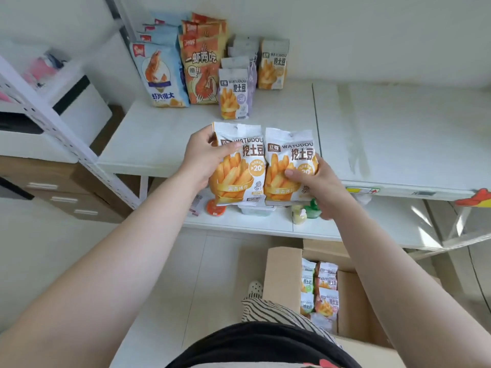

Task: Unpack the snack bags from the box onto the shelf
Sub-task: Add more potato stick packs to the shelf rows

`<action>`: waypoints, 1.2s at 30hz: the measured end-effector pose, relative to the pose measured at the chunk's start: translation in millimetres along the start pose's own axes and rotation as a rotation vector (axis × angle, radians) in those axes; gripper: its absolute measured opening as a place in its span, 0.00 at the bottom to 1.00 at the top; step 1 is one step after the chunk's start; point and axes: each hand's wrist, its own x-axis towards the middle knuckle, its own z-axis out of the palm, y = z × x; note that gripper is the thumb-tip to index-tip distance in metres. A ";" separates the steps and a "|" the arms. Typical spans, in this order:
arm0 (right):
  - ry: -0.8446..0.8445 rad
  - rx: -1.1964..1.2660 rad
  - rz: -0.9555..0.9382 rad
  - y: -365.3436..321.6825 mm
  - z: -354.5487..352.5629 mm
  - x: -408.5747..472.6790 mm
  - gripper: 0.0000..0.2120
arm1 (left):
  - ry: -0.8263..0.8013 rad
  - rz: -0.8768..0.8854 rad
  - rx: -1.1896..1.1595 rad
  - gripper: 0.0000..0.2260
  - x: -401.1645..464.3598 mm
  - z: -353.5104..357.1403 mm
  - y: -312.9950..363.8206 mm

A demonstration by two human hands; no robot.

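My left hand (204, 158) grips a white and orange potato-stick snack bag (237, 176) by its left edge. My right hand (318, 184) holds a matching second bag (288, 158) by its lower right side. Both bags hang upright, side by side, over the front edge of the white shelf (159, 139). The open cardboard box (281, 274) stands on the floor at the lower right, with several more snack bags (325, 296) inside. At the shelf's back stand a purple-tinted potato-stick bag (233, 96) and another orange one (273, 66).
Blue shrimp-chip bags (159, 73) and orange shrimp bags (203, 65) stand in rows at the shelf's back left. A lower shelf (265, 224) carries small packets and bottles. A perforated white upright (61, 128) runs diagonally on the left. Drawers and boxes sit beyond it.
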 end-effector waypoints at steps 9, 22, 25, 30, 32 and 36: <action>0.067 0.031 -0.019 -23.4 -34.2 92.6 0.17 | -0.027 -0.007 0.071 0.15 100.9 48.5 7.1; 0.227 0.047 -0.035 13.1 -46.6 142.3 0.22 | -0.211 0.125 0.315 0.20 174.0 72.1 -32.9; 0.256 0.035 0.008 26.9 -41.0 150.0 0.21 | -0.271 0.147 0.473 0.23 184.5 65.2 -51.1; 0.250 0.061 -0.002 33.4 -37.7 160.1 0.23 | -0.325 0.074 0.420 0.23 198.2 55.0 -51.9; 0.276 0.103 -0.011 31.9 -42.2 162.3 0.24 | -0.267 0.102 0.375 0.24 206.6 55.9 -47.3; 0.213 0.093 0.004 31.8 -53.5 162.6 0.27 | -0.206 0.123 0.385 0.23 220.5 59.5 -41.4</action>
